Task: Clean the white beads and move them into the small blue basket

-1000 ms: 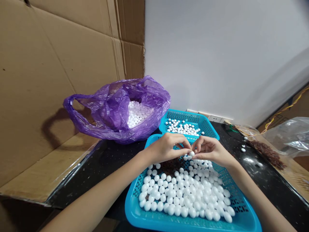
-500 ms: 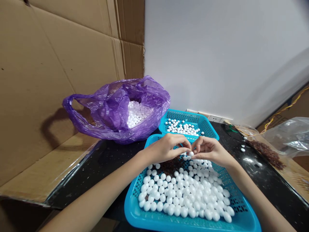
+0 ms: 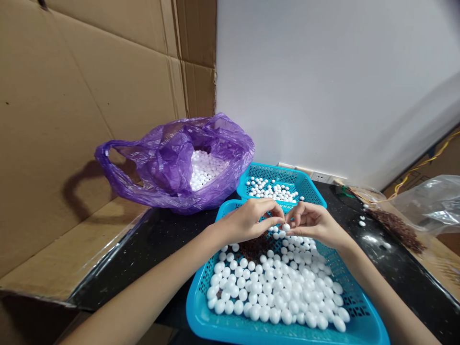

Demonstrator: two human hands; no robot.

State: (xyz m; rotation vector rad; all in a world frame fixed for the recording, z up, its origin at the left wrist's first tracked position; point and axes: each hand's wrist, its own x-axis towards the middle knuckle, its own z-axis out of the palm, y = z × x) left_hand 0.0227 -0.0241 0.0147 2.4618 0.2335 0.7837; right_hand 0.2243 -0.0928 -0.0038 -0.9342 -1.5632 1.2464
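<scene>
Over the far part of the large blue basket (image 3: 197,306), my two hands meet. My right hand (image 3: 311,223) pinches a small white ball (image 3: 286,227) between thumb and fingertips. My left hand (image 3: 253,221) is closed in a pinch right against the ball's upper left; a tiny dark bit shows at its fingertips, too small to name. Below the hands, many loose white balls (image 3: 273,287) fill most of the basket. A heap of small dark reddish-brown pieces (image 3: 255,247) lies in it, partly hidden under my left hand.
Behind stands a smaller blue basket (image 3: 314,189) with white balls. A purple plastic bag (image 3: 168,165) holding more balls leans at the left by a cardboard sheet (image 3: 89,72). Brown pieces (image 3: 398,230), a clear bag (image 3: 431,201) and a few stray balls (image 3: 362,223) lie on the right.
Both hands stay at the same spot over the basket. The white ball has shifted very slightly in the right fingertips, its top now showing a dark spot.
</scene>
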